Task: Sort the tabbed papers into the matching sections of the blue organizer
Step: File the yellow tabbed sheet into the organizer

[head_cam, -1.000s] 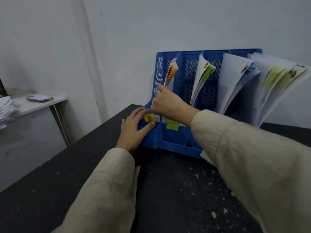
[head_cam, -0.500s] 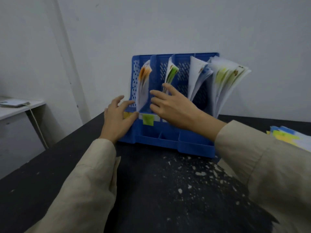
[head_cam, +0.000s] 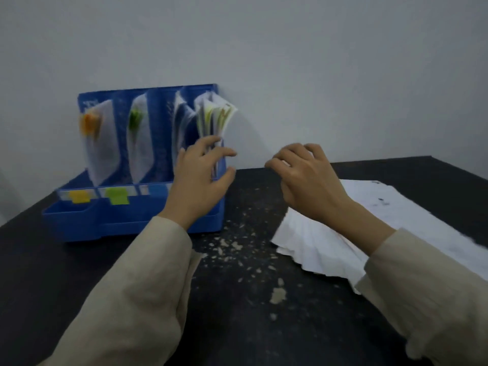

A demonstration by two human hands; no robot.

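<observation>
The blue organizer [head_cam: 79, 220] stands at the back left of the black table, against the wall. Its sections hold papers: an orange-tabbed sheet [head_cam: 99, 138] at the left, a green-tabbed sheet [head_cam: 138, 136] beside it, then white sheets and a thick bundle [head_cam: 215, 117] at the right end. Yellow [head_cam: 79, 196] and green [head_cam: 117, 198] labels mark the front rail. My left hand [head_cam: 196, 180] hovers in front of the organizer's right end, fingers spread, holding nothing. My right hand [head_cam: 306, 178] hangs over the table with fingers loosely curled, empty. A fanned stack of white papers [head_cam: 324, 249] lies under my right forearm.
The black table [head_cam: 237, 299] is speckled with pale chips between my arms. A plain white wall stands directly behind the organizer. The table's back edge runs behind my right hand, and its left edge slopes down past the organizer.
Both hands have left the organizer's left sections and moved right; my right hand now sits over the loose paper stack. The view has swung right, bringing that stack into sight.
</observation>
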